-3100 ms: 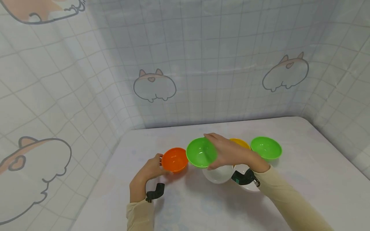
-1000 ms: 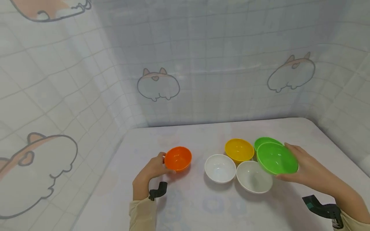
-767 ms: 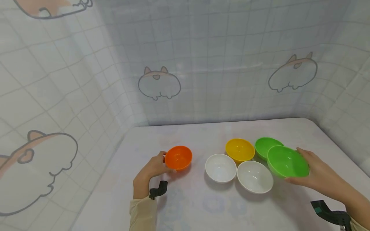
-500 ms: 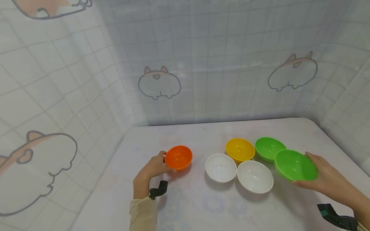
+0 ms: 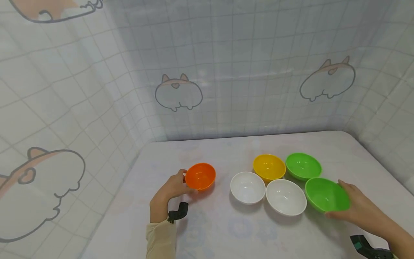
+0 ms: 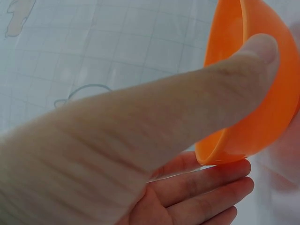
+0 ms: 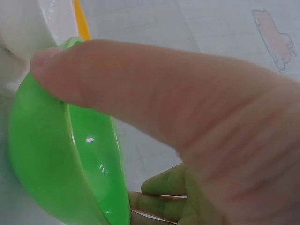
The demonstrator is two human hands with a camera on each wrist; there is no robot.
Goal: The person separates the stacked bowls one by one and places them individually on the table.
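At the left, my left hand (image 5: 173, 189) holds an orange bowl (image 5: 200, 176) between thumb and fingers; in the left wrist view the thumb lies across the outside of the orange bowl (image 6: 262, 112). My right hand (image 5: 359, 203) grips the near green bowl (image 5: 326, 195) by its right side, thumb on the front. The right wrist view shows the thumb over the rim of this green bowl (image 7: 51, 150) and fingers at the far side. A second green bowl (image 5: 303, 166) stands just behind it. To its left is a white bowl (image 5: 286, 197).
Another white bowl (image 5: 247, 187) and a yellow bowl (image 5: 269, 167) stand mid-table, close against the others. The white table (image 5: 226, 233) ends at a gridded curtain (image 5: 245, 90) behind and at both sides.
My right hand has carried the green bowl from beside the orange one to the right, past the white bowls, and lowered it in front of the other green bowl. The left hand stays on the orange bowl.
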